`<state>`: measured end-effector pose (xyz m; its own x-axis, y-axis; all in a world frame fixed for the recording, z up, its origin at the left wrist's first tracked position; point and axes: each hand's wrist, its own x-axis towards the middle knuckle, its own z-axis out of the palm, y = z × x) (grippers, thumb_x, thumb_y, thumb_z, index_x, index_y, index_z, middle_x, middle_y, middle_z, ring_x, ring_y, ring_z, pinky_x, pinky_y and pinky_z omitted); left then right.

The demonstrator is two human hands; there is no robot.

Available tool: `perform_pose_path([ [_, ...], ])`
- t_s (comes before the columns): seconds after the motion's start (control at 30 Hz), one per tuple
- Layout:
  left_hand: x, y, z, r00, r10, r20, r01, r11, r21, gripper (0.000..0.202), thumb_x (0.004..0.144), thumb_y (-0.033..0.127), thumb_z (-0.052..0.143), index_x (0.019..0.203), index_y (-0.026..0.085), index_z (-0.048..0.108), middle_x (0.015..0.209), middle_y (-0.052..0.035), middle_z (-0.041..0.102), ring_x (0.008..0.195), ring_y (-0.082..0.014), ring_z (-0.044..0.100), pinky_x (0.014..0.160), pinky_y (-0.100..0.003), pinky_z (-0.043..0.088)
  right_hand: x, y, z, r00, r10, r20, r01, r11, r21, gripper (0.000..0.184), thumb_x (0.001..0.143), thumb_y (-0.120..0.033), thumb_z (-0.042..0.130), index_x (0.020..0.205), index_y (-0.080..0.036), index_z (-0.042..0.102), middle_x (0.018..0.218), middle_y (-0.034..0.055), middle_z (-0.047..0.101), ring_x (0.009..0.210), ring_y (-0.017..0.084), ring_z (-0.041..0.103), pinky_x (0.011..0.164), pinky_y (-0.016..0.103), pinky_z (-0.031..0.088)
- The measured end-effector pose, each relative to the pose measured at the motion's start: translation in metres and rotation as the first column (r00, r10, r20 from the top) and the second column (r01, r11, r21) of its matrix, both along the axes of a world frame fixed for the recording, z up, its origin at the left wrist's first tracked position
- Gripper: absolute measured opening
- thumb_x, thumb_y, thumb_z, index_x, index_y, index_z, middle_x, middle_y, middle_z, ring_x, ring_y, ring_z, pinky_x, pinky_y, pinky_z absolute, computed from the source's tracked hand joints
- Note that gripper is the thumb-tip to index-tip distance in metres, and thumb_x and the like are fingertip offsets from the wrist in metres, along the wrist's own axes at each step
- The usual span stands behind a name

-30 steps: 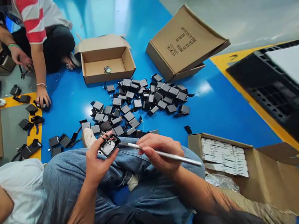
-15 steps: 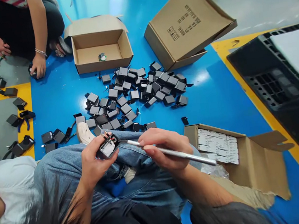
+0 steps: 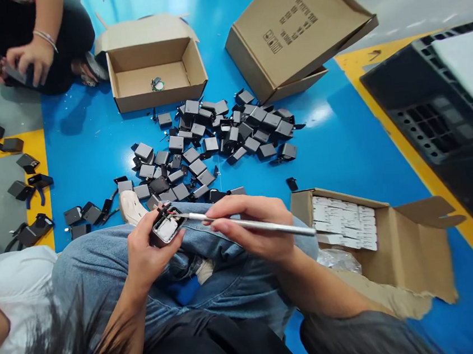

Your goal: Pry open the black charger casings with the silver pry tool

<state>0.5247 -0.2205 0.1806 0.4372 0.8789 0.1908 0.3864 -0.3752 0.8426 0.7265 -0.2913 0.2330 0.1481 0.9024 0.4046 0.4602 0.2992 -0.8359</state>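
My left hand [image 3: 149, 251] is closed around a small black adapter housing [image 3: 166, 228]. Its open face is turned up, showing a white block, some red wiring and metal parts inside. In my right hand [image 3: 254, 223] is a slim silver craft knife [image 3: 262, 225], gripped like a pen. Its thin tip reaches into the housing's upper right edge, among the wires; whether it touches them I cannot tell. Both hands are over my lap, above my jeans [image 3: 97, 265]. Beyond my knees lies a heap of similar dark grey housings [image 3: 195, 153] on the blue floor.
An open cardboard box [image 3: 160, 97] holding a small green-and-white part stands behind the heap. Another carton [image 3: 285, 42] leans right of it. At my right is a box of white parts [image 3: 345, 222]. A co-worker's hand [image 3: 32, 60] works at upper left; blue-handled pliers [image 3: 34, 197] lie left.
The knife tip has moved left, into the housing's opening, and my right hand has shifted slightly left with it. The co-worker has lifted a dark part off the floor.
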Motion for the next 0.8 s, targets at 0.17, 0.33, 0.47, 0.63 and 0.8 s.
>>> perform_pose_path([
  [0.17, 0.001, -0.001, 0.001, 1.0, -0.026, -0.012, 0.026, 0.998, 0.06, 0.04, 0.08, 0.037, 0.077, 0.112, 0.016, 0.067, 0.102, -0.0085, 0.077, 0.088, -0.0213, 0.075, 0.087, -0.032, 0.061, -0.006, 0.001, -0.011, 0.999, -0.04, -0.003, 0.04, 0.988, 0.146, 0.026, 0.104, -0.031, 0.052, 0.083, -0.02, 0.062, 0.075, 0.0035, 0.073, 0.07, 0.015, 0.073, 0.06, 0.025, 0.059],
  [0.33, 0.001, -0.001, 0.002, 0.996, -0.07, -0.053, 0.077, 0.988, 0.136, 0.035, 0.081, 0.035, 0.076, 0.11, 0.018, 0.065, 0.101, -0.0069, 0.077, 0.089, -0.0197, 0.074, 0.084, -0.029, 0.061, -0.011, 0.003, -0.011, 0.997, -0.064, 0.051, 0.052, 0.977, 0.208, 0.031, 0.105, -0.03, 0.049, 0.076, -0.021, 0.059, 0.071, 0.0022, 0.071, 0.071, 0.014, 0.075, 0.062, 0.023, 0.06],
  [0.47, 0.001, -0.001, 0.002, 0.993, -0.097, -0.062, 0.105, 0.983, 0.149, 0.037, 0.081, 0.037, 0.076, 0.111, 0.019, 0.065, 0.103, -0.0074, 0.077, 0.091, -0.0204, 0.075, 0.085, -0.03, 0.061, -0.012, 0.004, -0.012, 0.995, -0.078, 0.067, 0.066, 0.985, 0.161, 0.034, 0.105, -0.034, 0.048, 0.075, -0.021, 0.058, 0.073, 0.0028, 0.071, 0.078, 0.016, 0.076, 0.064, 0.024, 0.06],
  [0.63, 0.0, -0.001, 0.0, 0.992, -0.117, -0.049, 0.124, 0.981, 0.152, 0.038, 0.081, 0.036, 0.076, 0.113, 0.018, 0.065, 0.107, -0.0085, 0.078, 0.094, -0.0217, 0.076, 0.086, -0.031, 0.061, -0.013, 0.005, -0.015, 0.994, -0.071, 0.088, 0.059, 0.99, 0.129, 0.033, 0.106, -0.035, 0.048, 0.077, -0.021, 0.056, 0.074, 0.0015, 0.071, 0.078, 0.014, 0.076, 0.065, 0.022, 0.058],
  [0.8, -0.002, 0.0, -0.003, 0.989, -0.141, -0.047, 0.148, 0.966, 0.212, 0.039, 0.082, 0.034, 0.077, 0.116, 0.019, 0.066, 0.11, -0.0085, 0.078, 0.098, -0.0221, 0.076, 0.089, -0.031, 0.06, -0.014, 0.006, -0.014, 0.99, -0.095, 0.101, 0.096, 0.995, 0.002, 0.036, 0.106, -0.038, 0.045, 0.075, -0.022, 0.05, 0.07, -0.0006, 0.07, 0.067, 0.011, 0.072, 0.056, 0.019, 0.05],
])
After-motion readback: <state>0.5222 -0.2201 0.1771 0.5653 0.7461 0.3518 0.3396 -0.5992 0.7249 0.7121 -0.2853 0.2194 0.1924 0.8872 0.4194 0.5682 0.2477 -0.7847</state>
